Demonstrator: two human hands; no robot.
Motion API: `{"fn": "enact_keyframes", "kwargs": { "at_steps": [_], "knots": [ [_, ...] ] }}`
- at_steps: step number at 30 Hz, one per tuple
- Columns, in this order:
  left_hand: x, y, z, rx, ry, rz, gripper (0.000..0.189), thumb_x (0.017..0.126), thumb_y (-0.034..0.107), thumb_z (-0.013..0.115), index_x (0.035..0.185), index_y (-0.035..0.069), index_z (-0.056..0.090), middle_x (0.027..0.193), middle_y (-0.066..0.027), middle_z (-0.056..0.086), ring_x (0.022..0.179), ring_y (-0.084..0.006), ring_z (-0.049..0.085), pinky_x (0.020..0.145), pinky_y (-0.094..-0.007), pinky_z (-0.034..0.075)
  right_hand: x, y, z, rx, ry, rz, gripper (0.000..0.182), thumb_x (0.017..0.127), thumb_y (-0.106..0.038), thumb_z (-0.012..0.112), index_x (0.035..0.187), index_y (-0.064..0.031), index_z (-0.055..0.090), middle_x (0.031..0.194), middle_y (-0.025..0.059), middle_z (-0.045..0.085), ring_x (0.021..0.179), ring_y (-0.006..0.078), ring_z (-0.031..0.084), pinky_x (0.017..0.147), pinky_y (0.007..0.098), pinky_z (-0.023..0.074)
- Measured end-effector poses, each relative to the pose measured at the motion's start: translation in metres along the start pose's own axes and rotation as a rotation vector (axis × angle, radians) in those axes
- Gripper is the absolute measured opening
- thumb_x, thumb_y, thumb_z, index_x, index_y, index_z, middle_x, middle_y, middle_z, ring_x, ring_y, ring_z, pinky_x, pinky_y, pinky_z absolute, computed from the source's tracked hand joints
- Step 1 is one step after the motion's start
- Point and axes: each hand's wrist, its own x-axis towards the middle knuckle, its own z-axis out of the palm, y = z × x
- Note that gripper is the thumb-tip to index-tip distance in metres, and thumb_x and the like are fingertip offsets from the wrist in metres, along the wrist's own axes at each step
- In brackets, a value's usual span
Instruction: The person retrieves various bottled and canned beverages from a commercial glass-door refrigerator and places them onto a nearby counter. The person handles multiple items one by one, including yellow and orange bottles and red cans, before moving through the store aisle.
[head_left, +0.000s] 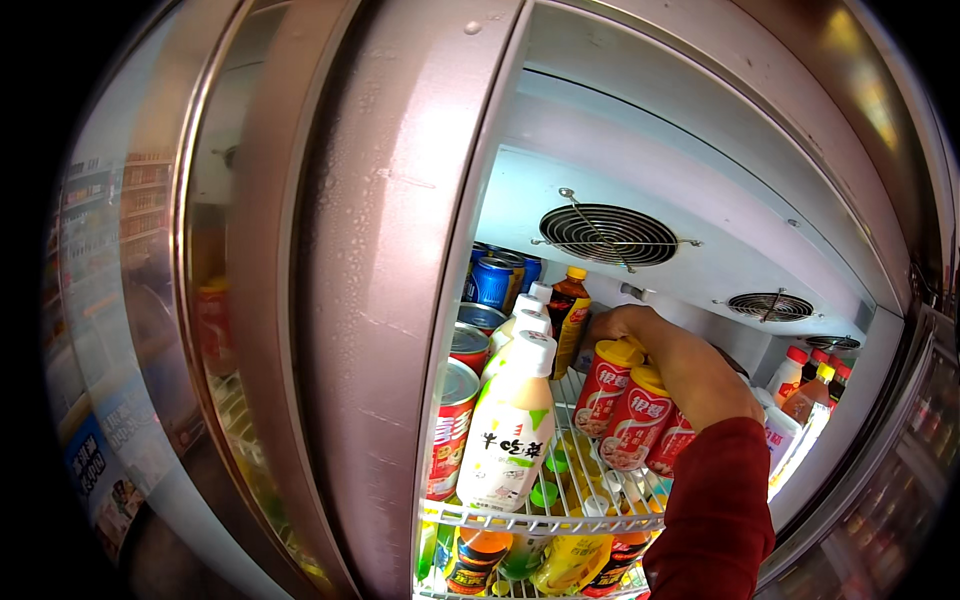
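Note:
My right hand (624, 321) reaches deep into an open drinks refrigerator, bent over several red cans with yellow lids (636, 420). Its fingers are hidden behind the lids and the wrist, so I cannot see what they hold. Just left of the hand stands a dark bottle with a yellow cap and label (571, 315). A row of white-capped milk-drink bottles (506, 442) lines the shelf further left. These drinks rest on a white wire shelf (547, 523). My left hand is out of view.
Red tins (452, 435) and blue cans (491, 283) stand by the left wall. Red-capped bottles (787, 375) are at the right. Fan grilles (609, 234) sit overhead. More bottles (574, 559) fill the lower shelf. A broad metal door frame (397, 300) borders the opening.

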Motion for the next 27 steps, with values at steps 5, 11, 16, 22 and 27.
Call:
{"fn": "enact_keyframes", "kwargs": {
  "at_steps": [5, 11, 16, 22, 27],
  "knots": [
    [0.002, -0.001, -0.001, 0.013, 0.004, -0.018, 0.018, 0.074, 0.004, 0.056, 0.092, 0.007, 0.058, 0.078, -0.0118, 0.057, 0.068, -0.0318, 0.056, 0.056, -0.0398, 0.046, 0.015, 0.011, 0.003, -0.019, 0.0, -0.034, 0.035, 0.083, -0.029, 0.048, 0.102, -0.0022, 0.06, 0.101, 0.0164, 0.062, 0.085, 0.0277, 0.06, 0.073, 0.038, 0.0468],
    [0.002, -0.007, 0.003, 0.057, -0.013, -0.024, 0.019, 0.074, 0.005, 0.056, 0.093, 0.008, 0.057, 0.082, -0.012, 0.058, 0.069, -0.0314, 0.057, 0.057, -0.0402, 0.047, 0.018, 0.027, 0.004, -0.088, 0.113, -0.112, 0.035, 0.084, -0.029, 0.047, 0.106, -0.0034, 0.059, 0.104, 0.017, 0.061, 0.087, 0.0284, 0.059, 0.075, 0.0383, 0.0468],
    [0.005, 0.005, -0.007, -0.045, -0.079, -0.107, 0.018, 0.075, 0.007, 0.055, 0.093, 0.006, 0.056, 0.085, -0.0138, 0.057, 0.073, -0.0329, 0.057, 0.06, -0.0401, 0.047, -0.022, 0.004, -0.016, -0.198, 0.011, 0.073, 0.037, 0.089, -0.026, 0.039, 0.118, -0.0065, 0.053, 0.12, 0.0178, 0.052, 0.103, 0.0308, 0.053, 0.088, 0.0373, 0.0417],
    [0.0, -0.001, -0.007, -0.093, -0.19, 0.02, 0.028, 0.071, 0.007, 0.056, 0.098, 0.004, 0.054, 0.091, -0.015, 0.056, 0.081, -0.0329, 0.057, 0.066, -0.0403, 0.047, -0.098, 0.002, -0.006, 0.148, 0.196, -0.006, 0.041, 0.092, -0.03, 0.038, 0.118, -0.0017, 0.052, 0.123, 0.0157, 0.051, 0.109, 0.0286, 0.05, 0.095, 0.0339, 0.0369],
    [-0.009, 0.002, -0.009, -0.033, -0.131, 0.103, 0.033, 0.07, 0.009, 0.058, 0.102, 0.004, 0.054, 0.092, -0.0143, 0.057, 0.08, -0.0316, 0.057, 0.067, -0.0402, 0.047, -0.139, -0.032, -0.016, 0.485, 0.366, -0.019, 0.051, 0.09, -0.042, 0.044, 0.119, -0.0019, 0.053, 0.122, 0.0175, 0.053, 0.112, 0.0253, 0.05, 0.095, 0.0324, 0.037]
  ]
}}
